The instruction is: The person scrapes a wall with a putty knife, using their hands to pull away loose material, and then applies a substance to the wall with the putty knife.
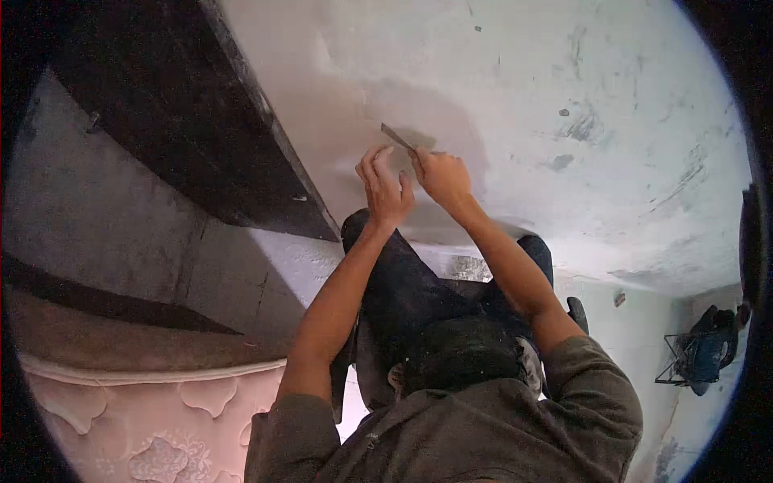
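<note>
My right hand (444, 177) is closed round the handle of a putty knife (396, 137). Its thin blade points up and to the left, close over the pale plastered wall (515, 97), and throws a shadow there. Just left of it, my left hand (385, 185) is raised at the wall with fingers apart and slightly bent, nothing visible in it. A whitish smear shows on its fingertips. Dark marks and small chipped spots dot the wall to the right.
A dark door panel (185, 105) stands close on the left, its edge near my left hand. My legs in dark trousers (411, 278) are bent below, on a seat. A pink patterned mattress (161, 419) lies lower left. Dark items with a wire frame (700, 350) are far right.
</note>
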### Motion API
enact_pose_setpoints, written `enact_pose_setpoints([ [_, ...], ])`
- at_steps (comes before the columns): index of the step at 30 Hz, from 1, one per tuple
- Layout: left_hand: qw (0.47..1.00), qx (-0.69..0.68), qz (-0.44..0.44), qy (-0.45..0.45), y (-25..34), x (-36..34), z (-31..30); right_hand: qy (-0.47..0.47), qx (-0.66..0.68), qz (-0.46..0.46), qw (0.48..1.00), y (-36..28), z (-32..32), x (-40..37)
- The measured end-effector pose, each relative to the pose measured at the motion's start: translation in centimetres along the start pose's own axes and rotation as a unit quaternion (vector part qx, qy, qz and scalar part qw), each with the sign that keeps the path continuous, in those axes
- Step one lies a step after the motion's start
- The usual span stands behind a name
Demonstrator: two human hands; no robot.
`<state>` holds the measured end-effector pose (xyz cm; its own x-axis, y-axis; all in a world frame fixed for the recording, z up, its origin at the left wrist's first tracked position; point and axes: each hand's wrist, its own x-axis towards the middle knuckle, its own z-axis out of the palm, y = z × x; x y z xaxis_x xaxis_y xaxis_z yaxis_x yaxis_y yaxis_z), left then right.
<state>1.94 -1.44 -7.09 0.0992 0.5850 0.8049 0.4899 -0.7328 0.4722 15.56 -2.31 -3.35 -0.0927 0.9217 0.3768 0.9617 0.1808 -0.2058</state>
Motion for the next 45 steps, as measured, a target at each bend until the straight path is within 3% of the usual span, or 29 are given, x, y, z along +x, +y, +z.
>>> enact_pose_setpoints([
  [4, 0.997, -0.004, -0.068, 0.033, -0.8, -0.6, 0.8, -0.006, 0.029, 0.002, 1.0, 0.2, -0.7, -0.8],
  [6, 0.995, 0.002, -0.087, 0.042, -1.9, -1.1, 1.4, 0.054, 0.171, 0.007, 0.984, 1.1, -0.3, -1.6],
  [8, 0.969, -0.049, -0.239, 0.032, -3.2, -1.8, 2.6, 0.032, 0.242, 0.027, 0.969, 2.2, 0.0, -2.2],
  [9, 0.969, -0.049, -0.241, 0.032, -3.2, -1.4, 2.4, 0.009, 0.311, 0.049, 0.949, 2.3, -0.2, -2.6],
  [11, 0.876, -0.302, -0.37, -0.066, -3.3, -0.8, 1.6, -0.037, 0.364, 0.094, 0.926, 2.3, -0.9, -3.6],
  [12, 0.875, -0.301, -0.373, -0.066, -3.0, -0.7, 1.5, -0.081, 0.415, 0.139, 0.895, 2.2, -1.3, -4.0],
  [14, 0.821, -0.368, -0.419, -0.122, -2.5, -0.5, 1.4, -0.106, 0.415, 0.147, 0.892, 2.4, -1.5, -4.6],
  [15, 0.821, -0.367, -0.419, -0.123, -2.2, -0.4, 1.5, -0.128, 0.414, 0.155, 0.888, 2.5, -1.8, -4.8],
  [19, 0.782, -0.437, -0.431, -0.106, -2.0, -0.5, 1.8, -0.134, 0.461, 0.193, 0.856, 2.6, -2.6, -6.0],
  [25, 0.721, -0.51, -0.461, -0.082, -1.3, 0.3, 1.3, -0.054, 0.449, 0.132, 0.882, 3.2, -3.2, -6.9],
  [27, 0.697, -0.525, -0.484, -0.068, -1.0, 0.1, 1.6, 0.051, 0.344, 0.054, 0.936, 2.6, -3.6, -6.8],
  [28, 0.721, -0.499, -0.477, -0.063, -1.4, -0.3, 2.1, 0.049, 0.343, 0.053, 0.936, 2.5, -3.7, -6.6],
  [30, 0.744, -0.476, -0.465, -0.055, -1.7, -1.2, 2.7, 0.101, 0.184, 0.005, 0.978, 2.0, -3.6, -6.0],
  [32, 0.877, -0.268, -0.395, 0.051, -1.0, -0.3, 2.7, 0.136, 0.167, -0.026, 0.976, 1.2, -4.2, -3.9],
  [33, 0.878, -0.268, -0.393, 0.051, -0.4, 0.2, 2.1, 0.17, 0.149, -0.059, 0.972, 0.8, -4.3, -3.1],
  [35, 0.967, -0.119, -0.218, 0.054, 0.4, 1.0, 0.9, 0.179, 0.137, -0.064, 0.972, -0.2, -3.9, -1.9],
  [36, 0.968, -0.119, -0.216, 0.056, 0.4, 1.4, 0.7, 0.186, 0.127, -0.067, 0.972, -0.6, -3.6, -1.4],
  [38, 0.993, -0.06, -0.098, 0.019, 0.2, 2.2, 0.3, 0.189, 0.112, -0.063, 0.974, -1.1, -2.5, -0.6],
  [41, 0.992, -0.094, -0.078, -0.043, 0.7, 3.2, 0.3, 0.192, 0.096, -0.053, 0.975, -1.8, -1.5, 0.1],
  [45, 0.998, -0.042, -0.02, -0.032, -1.3, 3.9, 1.8, 0.207, 0.065, -0.045, 0.975, -2.0, -0.3, 0.9],
])
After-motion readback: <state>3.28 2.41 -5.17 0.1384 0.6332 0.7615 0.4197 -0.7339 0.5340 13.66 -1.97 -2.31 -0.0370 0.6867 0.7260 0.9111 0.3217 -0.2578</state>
